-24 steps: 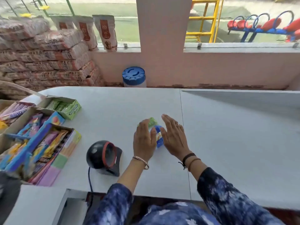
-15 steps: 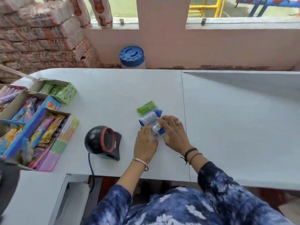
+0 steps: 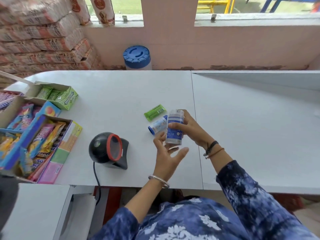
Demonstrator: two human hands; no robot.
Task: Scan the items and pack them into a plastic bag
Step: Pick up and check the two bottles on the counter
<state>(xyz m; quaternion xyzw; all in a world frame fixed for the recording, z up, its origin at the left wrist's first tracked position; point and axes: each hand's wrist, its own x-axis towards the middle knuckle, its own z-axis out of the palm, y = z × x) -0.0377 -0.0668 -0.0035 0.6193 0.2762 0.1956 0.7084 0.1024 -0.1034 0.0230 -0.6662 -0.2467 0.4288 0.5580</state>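
My right hand [image 3: 192,129] grips a white and blue bottle [image 3: 174,129] upright above the white counter [image 3: 121,94]. My left hand [image 3: 167,153] is just below and left of it, palm up and fingers spread, holding nothing. A second bottle with a blue cap [image 3: 157,126] lies on its side on the counter beside the held one. A flat green packet [image 3: 155,112] lies just behind it. The black scanner with a red ring [image 3: 108,149] stands to the left of my hands, its window facing right. No plastic bag is in view.
Open cardboard boxes of sweets [image 3: 34,135] and a green gum box [image 3: 58,96] fill the counter's left end. A blue-lidded jar [image 3: 136,57] stands behind the counter by the wall. Stacked sacks [image 3: 43,38] are at back left. The scanner's cable [image 3: 97,179] drops over the front edge.
My right hand has lifted one bottle off the counter and turned it upright. My left hand has let go and opened below it. The other bottle and green packet stay put.
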